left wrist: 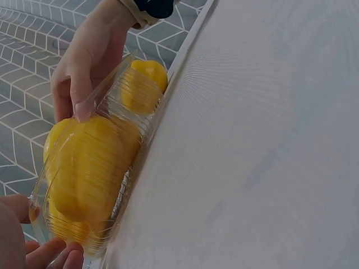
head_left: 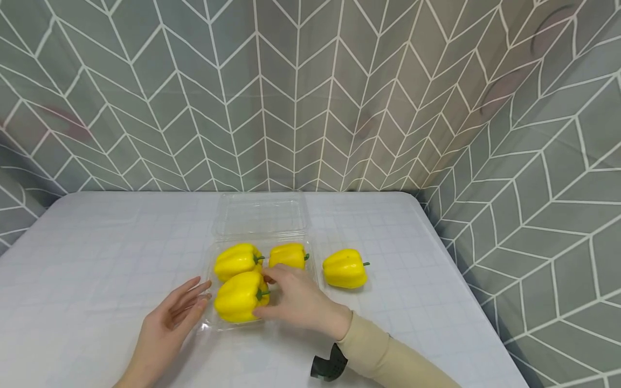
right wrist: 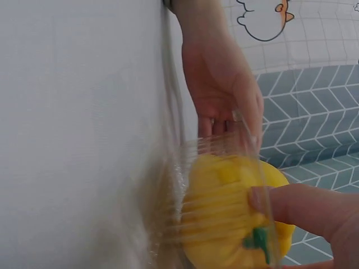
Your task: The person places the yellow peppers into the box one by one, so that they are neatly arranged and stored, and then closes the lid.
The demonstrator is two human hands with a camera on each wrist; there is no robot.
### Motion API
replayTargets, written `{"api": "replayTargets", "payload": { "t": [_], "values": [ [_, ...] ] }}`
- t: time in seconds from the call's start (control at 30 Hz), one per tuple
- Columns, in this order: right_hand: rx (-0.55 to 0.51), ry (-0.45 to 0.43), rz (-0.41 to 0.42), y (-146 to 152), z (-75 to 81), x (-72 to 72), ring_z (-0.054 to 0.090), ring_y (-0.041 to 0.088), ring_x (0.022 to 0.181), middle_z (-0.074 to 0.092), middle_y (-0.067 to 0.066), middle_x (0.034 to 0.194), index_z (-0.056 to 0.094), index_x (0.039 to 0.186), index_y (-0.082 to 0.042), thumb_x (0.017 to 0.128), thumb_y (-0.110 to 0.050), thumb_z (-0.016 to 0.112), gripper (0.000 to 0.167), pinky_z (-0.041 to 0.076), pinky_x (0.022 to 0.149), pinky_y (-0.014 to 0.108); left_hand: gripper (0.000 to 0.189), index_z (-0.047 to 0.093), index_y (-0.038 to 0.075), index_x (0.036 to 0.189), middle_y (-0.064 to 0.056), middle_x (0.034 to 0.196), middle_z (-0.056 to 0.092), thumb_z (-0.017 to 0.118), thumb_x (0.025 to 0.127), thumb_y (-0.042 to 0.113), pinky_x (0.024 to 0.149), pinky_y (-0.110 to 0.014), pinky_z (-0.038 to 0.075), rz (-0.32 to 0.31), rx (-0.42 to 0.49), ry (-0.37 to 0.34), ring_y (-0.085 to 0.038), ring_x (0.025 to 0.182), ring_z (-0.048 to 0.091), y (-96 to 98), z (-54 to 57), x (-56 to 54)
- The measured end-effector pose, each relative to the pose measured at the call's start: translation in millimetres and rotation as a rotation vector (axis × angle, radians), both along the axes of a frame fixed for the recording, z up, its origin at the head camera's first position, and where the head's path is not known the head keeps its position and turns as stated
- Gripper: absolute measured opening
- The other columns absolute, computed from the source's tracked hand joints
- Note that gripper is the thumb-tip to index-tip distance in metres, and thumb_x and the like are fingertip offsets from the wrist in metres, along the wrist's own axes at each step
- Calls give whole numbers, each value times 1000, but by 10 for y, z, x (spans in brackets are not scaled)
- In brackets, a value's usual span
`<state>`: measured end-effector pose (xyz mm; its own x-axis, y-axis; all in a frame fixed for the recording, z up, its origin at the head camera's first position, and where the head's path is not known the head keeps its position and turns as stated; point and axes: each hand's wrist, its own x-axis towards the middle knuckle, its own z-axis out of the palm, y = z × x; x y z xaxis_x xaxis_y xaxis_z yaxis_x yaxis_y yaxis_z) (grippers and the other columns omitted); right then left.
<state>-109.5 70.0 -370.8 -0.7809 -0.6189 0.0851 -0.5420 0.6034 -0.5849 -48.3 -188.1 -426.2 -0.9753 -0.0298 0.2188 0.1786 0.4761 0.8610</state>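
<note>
Three yellow bell peppers lie in a clear plastic clamshell box [head_left: 264, 237], whose lid [head_left: 262, 215] is folded back. My right hand [head_left: 301, 299] grips the front bell pepper [head_left: 237, 299] near its green stem, thumb on the near side and fingers on the far side. In the right wrist view the thumb presses this pepper by the box rim. My left hand [head_left: 170, 320] holds the box's left edge between thumb and fingers, also seen in the left wrist view. Behind are the back-left pepper [head_left: 235, 261] and the back-right pepper [head_left: 288, 255], partly hidden by my right hand.
A fourth yellow bell pepper [head_left: 345, 268] lies on the white-covered table [head_left: 412, 323], right of the box. A black curved piece [head_left: 330, 364] shows beside the right sleeve [head_left: 383, 347]. A grey patterned curtain [head_left: 291, 97] hangs behind the table and along its right side.
</note>
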Motion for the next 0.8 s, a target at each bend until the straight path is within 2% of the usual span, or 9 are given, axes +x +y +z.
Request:
{"api": "replayTargets", "payload": {
  "t": [0.07,0.23,0.37,0.5,0.63,0.8],
  "values": [
    [-17,-6,-10,-12,-19,0,64,14,108,68,1,121,60,133,-7,82,-37,83,63,53,94,22,47,51,11,144,-10,133,66,63,100,17,87,-6,51,-2,4,6,10,109,60,-4,2,-3],
    [-58,-99,-45,-22,-43,-23,65,12,108,68,0,122,61,132,-7,78,-34,87,66,53,93,22,47,51,10,144,-10,133,66,64,99,17,87,-5,51,4,2,10,11,109,60,-8,0,-5],
    [-80,-145,-55,-33,-62,-41,65,9,105,70,-2,119,63,129,-8,76,-32,89,64,54,92,22,47,52,11,144,-10,132,66,65,99,19,85,-5,51,34,-10,-6,13,107,60,-13,12,-5],
    [-87,-147,-53,-51,-76,-53,66,8,104,71,-2,117,63,128,-9,75,-33,89,64,54,91,20,48,52,14,145,-10,132,66,64,99,24,83,-4,51,70,-17,-46,15,105,59,-25,34,-8],
    [-64,-131,-20,-18,-59,-67,66,7,105,70,-2,120,62,131,-8,77,-35,88,65,54,92,19,50,51,15,146,-8,133,65,64,99,27,83,-4,51,71,-7,-86,16,105,59,-21,40,-6],
    [-43,-150,13,46,1,-86,66,7,106,69,-2,123,61,134,-8,80,-35,85,65,54,92,20,49,51,15,145,-9,133,66,65,99,24,84,-5,52,57,-7,-66,13,106,60,-15,26,-3]
  ]
}}
